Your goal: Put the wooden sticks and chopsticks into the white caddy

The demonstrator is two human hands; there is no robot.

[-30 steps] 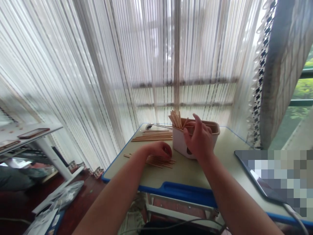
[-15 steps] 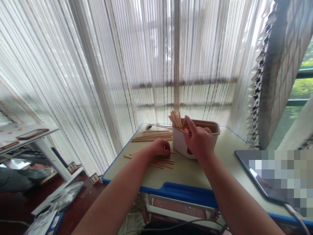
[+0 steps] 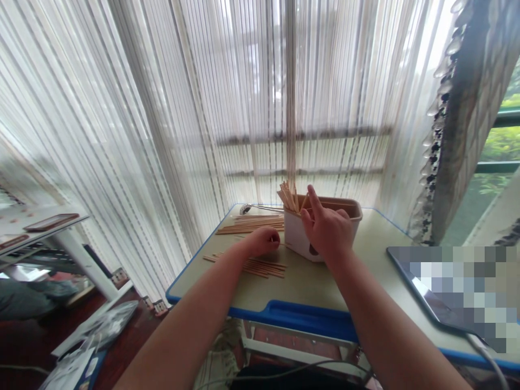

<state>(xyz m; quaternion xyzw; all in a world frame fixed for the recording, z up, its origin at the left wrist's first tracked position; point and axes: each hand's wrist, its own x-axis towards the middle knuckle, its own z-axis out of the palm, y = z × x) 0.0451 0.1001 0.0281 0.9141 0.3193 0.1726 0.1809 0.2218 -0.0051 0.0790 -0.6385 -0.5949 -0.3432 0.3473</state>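
On the desk (image 3: pixel 320 287), chopsticks (image 3: pixel 288 196) stand in the utensil holder (image 3: pixel 298 234); left of it lie a near chopstick row (image 3: pixel 266 266) and a far chopstick row (image 3: pixel 249 224), ladle (image 3: pixel 245 209) behind both.

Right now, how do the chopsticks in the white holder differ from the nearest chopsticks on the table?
The standing chopsticks lean inside the white holder, with ends above its rim; the nearest chopsticks lie flat on the table. The standing chopsticks look paler; the nearest chopsticks look browner. Both groups are thin and straight.
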